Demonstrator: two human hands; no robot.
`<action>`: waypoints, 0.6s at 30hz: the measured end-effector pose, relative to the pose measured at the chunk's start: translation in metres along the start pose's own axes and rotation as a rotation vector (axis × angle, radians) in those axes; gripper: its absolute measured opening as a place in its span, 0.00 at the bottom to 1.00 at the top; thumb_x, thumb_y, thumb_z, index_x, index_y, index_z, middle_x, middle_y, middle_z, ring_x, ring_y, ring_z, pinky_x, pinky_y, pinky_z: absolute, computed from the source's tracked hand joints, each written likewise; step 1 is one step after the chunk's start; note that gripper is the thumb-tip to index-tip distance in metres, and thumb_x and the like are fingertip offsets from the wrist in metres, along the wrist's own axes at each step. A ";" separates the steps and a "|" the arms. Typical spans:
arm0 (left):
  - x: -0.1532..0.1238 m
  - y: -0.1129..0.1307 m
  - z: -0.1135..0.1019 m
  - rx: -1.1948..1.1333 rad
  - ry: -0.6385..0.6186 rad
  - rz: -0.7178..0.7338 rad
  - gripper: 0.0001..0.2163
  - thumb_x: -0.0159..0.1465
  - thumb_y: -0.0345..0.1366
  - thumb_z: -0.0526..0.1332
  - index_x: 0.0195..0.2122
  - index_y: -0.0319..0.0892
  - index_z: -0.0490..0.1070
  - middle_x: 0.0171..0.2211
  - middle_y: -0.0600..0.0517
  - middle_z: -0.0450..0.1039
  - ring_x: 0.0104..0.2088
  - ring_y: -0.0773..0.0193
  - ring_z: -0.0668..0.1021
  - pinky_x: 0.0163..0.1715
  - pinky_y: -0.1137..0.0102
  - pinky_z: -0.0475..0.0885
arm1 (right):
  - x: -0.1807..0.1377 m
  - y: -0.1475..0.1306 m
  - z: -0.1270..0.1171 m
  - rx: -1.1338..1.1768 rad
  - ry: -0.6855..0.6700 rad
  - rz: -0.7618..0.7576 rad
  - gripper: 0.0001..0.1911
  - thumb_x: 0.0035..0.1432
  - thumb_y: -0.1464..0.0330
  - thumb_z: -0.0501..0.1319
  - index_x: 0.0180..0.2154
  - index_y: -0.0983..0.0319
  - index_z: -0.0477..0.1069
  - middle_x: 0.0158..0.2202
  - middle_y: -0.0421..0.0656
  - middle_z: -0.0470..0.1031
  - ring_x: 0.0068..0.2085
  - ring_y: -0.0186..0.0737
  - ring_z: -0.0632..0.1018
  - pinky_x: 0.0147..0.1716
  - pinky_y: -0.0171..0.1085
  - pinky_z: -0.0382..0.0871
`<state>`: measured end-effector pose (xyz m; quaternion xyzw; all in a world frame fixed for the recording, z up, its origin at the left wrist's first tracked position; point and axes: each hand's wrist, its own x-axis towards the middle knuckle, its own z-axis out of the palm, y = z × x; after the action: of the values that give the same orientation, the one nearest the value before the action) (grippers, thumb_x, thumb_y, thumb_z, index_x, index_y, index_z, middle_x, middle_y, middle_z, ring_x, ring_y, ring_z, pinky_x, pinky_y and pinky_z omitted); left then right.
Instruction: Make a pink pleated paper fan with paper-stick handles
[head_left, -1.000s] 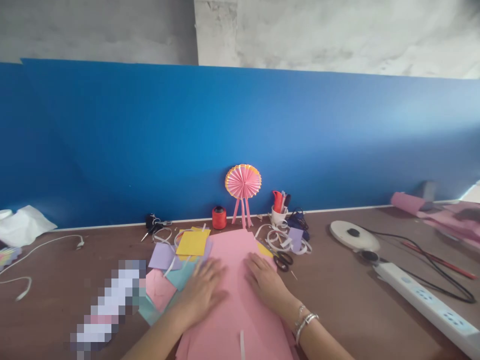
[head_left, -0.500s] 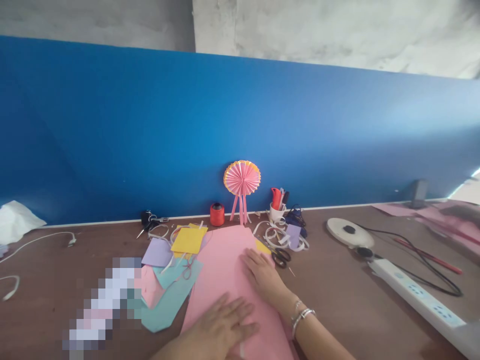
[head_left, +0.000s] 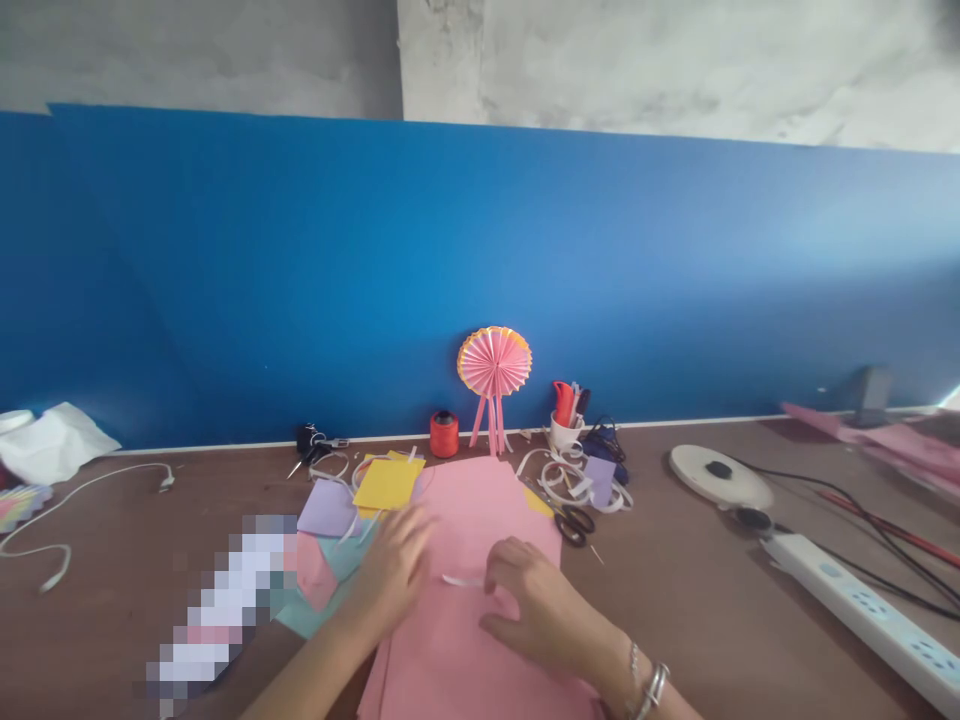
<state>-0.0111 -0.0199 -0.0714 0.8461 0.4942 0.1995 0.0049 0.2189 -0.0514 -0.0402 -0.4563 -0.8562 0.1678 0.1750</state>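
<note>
A large pink paper sheet point(head_left: 469, 640) lies on the brown table point(head_left: 697, 600) in front of me. My left hand point(head_left: 394, 572) rests with fingers stretched over the sheet's left edge, smeared by motion. My right hand point(head_left: 536, 605) hovers on the sheet with fingers curled and pinched at the right end of a thin white paper strip point(head_left: 459, 580), which lies between both hands. A bracelet shows on my right wrist.
Yellow point(head_left: 386, 483), purple point(head_left: 328, 508) and teal point(head_left: 300, 612) papers lie to the left. Behind stand a pink paper fan point(head_left: 493, 365), a red thread spool point(head_left: 444, 435), a cup of pens point(head_left: 566, 428), and black scissors point(head_left: 574, 522). A power strip point(head_left: 862, 610) and cables lie right.
My left hand slid back along the pink sheet, then forward to its left edge. My right hand went from flat to curled. The white strip now lies higher on the sheet.
</note>
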 end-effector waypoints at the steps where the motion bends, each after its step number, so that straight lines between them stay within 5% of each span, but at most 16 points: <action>1: 0.000 0.007 -0.001 -0.082 -0.043 0.046 0.17 0.59 0.32 0.55 0.51 0.45 0.68 0.52 0.46 0.69 0.54 0.53 0.67 0.54 0.56 0.60 | 0.000 -0.002 0.000 -0.007 -0.014 0.014 0.08 0.47 0.67 0.64 0.33 0.61 0.73 0.38 0.45 0.73 0.41 0.44 0.72 0.43 0.41 0.64; 5: -0.001 0.026 -0.001 -0.189 -0.147 0.033 0.04 0.57 0.35 0.60 0.33 0.43 0.70 0.37 0.51 0.71 0.42 0.58 0.70 0.42 0.63 0.64 | -0.003 -0.003 -0.002 0.028 -0.124 0.052 0.10 0.43 0.66 0.67 0.30 0.61 0.72 0.34 0.42 0.72 0.38 0.40 0.72 0.40 0.37 0.65; 10: 0.003 0.011 0.000 -0.046 0.020 -0.108 0.07 0.61 0.29 0.52 0.28 0.43 0.66 0.34 0.51 0.70 0.38 0.59 0.70 0.38 0.64 0.63 | -0.015 -0.007 0.001 0.071 -0.212 -0.159 0.21 0.47 0.63 0.66 0.45 0.58 0.71 0.48 0.44 0.71 0.49 0.43 0.72 0.46 0.36 0.66; 13: 0.005 -0.009 -0.003 0.104 0.221 -0.268 0.07 0.62 0.32 0.52 0.28 0.43 0.67 0.33 0.49 0.71 0.38 0.56 0.70 0.37 0.63 0.63 | -0.020 -0.003 0.034 -0.118 -0.160 -0.331 0.22 0.57 0.70 0.57 0.54 0.58 0.64 0.55 0.50 0.68 0.55 0.49 0.69 0.49 0.42 0.65; 18: 0.004 -0.026 -0.006 0.201 0.315 -0.346 0.07 0.62 0.34 0.52 0.34 0.43 0.69 0.36 0.47 0.73 0.40 0.53 0.71 0.37 0.61 0.64 | -0.022 0.011 0.102 -0.294 0.004 -0.344 0.13 0.59 0.72 0.54 0.46 0.62 0.70 0.48 0.54 0.74 0.48 0.52 0.76 0.44 0.44 0.70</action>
<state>-0.0329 -0.0048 -0.0703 0.7037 0.6436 0.2750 -0.1223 0.1925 -0.0769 -0.1380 -0.3245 -0.9362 0.0078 0.1344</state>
